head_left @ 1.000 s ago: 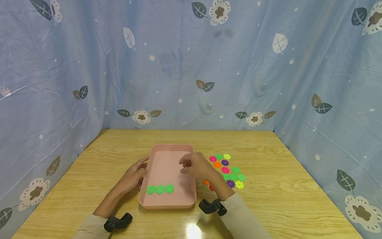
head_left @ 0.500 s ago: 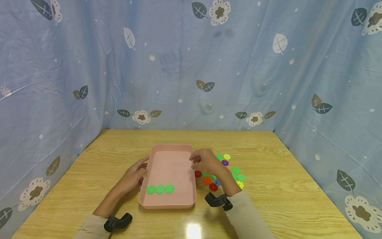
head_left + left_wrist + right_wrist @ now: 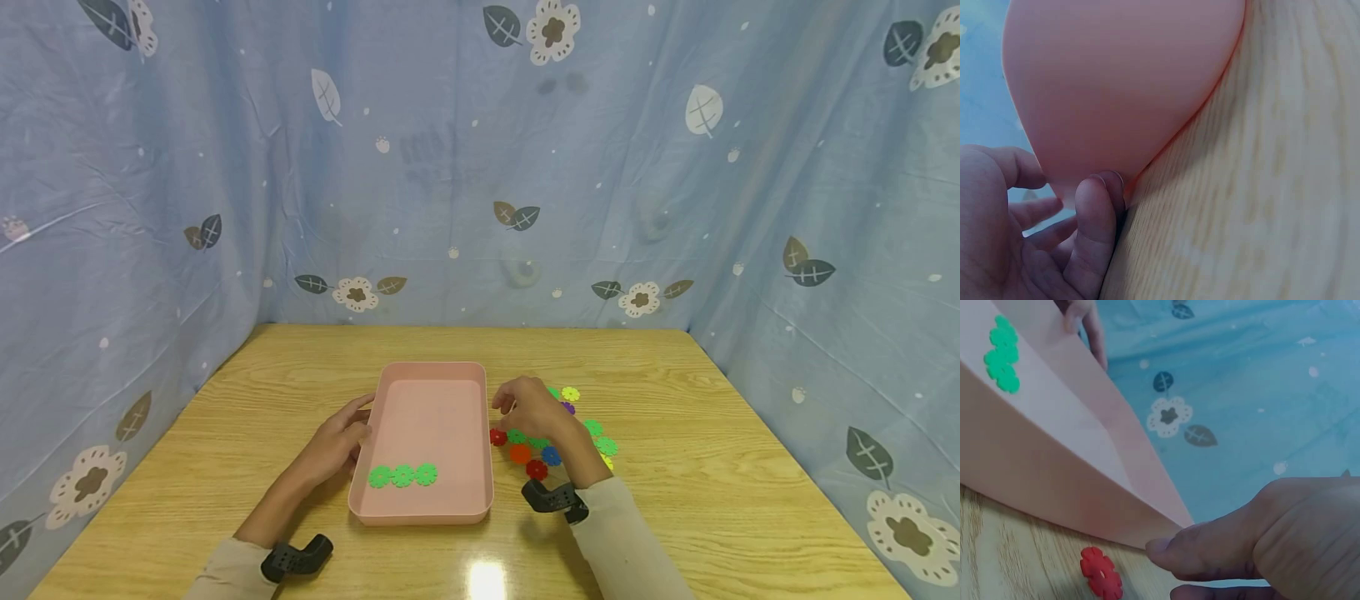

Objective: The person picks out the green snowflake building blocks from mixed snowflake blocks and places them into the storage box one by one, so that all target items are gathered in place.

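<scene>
Head view, my left grip [image 3: 335, 446] pinching pink tray [image 3: 429, 421], right grip [image 3: 534, 408] loosely parted beside it, red flower piece [image 3: 498, 437] near

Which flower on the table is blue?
The blue flower lies just right of the orange flower. It's the only blue one showing; others are red, green, orange, purple or yellow.

We saw a shallow pink tray [image 3: 427, 417] lying flat, the left hand [image 3: 333, 444] touching its side. Inside, toward the near end, three green discs [image 3: 403, 476] with flower-like edges lay in a row, apparently linked. Multicoloured loose discs [image 3: 521, 453] lay around the right hand [image 3: 536, 412], a red disc [image 3: 498, 437] just beside the tray.
</scene>
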The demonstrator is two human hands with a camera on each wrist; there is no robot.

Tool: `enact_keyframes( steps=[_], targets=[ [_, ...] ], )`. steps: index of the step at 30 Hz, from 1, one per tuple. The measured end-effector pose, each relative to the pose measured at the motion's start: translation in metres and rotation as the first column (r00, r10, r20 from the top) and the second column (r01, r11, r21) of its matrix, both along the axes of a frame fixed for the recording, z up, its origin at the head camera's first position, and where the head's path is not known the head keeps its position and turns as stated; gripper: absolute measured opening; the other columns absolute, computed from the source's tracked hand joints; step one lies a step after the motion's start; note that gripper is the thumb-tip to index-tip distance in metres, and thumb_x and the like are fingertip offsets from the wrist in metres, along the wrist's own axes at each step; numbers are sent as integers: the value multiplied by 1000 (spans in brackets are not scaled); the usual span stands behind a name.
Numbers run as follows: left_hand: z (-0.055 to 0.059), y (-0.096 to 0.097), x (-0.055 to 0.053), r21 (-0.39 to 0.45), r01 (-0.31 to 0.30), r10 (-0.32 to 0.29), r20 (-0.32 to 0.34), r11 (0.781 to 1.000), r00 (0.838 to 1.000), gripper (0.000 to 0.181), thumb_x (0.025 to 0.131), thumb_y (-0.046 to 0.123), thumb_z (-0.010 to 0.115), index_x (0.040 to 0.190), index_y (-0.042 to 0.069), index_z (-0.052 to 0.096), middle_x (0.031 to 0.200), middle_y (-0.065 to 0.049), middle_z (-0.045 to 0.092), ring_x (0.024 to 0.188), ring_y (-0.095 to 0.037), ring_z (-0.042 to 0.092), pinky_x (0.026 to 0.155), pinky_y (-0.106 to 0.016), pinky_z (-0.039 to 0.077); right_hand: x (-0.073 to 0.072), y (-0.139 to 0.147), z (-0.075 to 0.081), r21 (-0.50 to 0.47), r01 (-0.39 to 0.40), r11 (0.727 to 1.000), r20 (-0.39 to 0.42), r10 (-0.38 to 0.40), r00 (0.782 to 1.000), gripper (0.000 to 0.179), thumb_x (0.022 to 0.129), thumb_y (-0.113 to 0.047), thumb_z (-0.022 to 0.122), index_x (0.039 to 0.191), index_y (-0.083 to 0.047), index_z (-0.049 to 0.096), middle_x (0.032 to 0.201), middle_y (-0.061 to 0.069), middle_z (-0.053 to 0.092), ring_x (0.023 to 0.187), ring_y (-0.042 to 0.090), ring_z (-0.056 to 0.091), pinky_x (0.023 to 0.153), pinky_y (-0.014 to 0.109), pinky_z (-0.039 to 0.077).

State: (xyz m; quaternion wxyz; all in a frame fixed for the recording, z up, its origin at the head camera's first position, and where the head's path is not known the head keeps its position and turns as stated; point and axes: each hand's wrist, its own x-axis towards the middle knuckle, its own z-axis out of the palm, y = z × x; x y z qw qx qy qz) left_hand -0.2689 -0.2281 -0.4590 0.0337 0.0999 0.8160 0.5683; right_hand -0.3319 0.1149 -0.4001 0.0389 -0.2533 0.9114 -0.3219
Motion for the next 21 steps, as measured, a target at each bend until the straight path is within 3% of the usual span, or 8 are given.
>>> enact_keyframes(
  steps=[9,14,21],
  targets=[
    [1,1,1,8,-14,14,-8,1000,1000,61,102,14,44,160,9,26,152,-31,42,59,-28,62,51,-37,55,0,3,-2,72,53,996,47,-56,997,19,80,0,82,95,-4,73,87,6,66,77,21,59,69,34,56],
    [0,1,1,6,-11,11,-10,1000,1000,61,102,15,44,160,9,26,152,-31,42,59,-28,62,51,-37,55,0,6,-6,106,48,993,50,-53,997,20,78,0,82,96,-4,75,80,3,65,67,19,59,61,31,54],
    [0,1,1,5,-6,6,-13,1000,1000,61,103,14,43,160,9,26,152,-31,42,58,-28,62,51,-38,55,-3,7,-12,116,36,993,42,-41,998,20,74,3,85,90,-8,78,78,0,68,69,16,60,62,31,54]
  ],
)
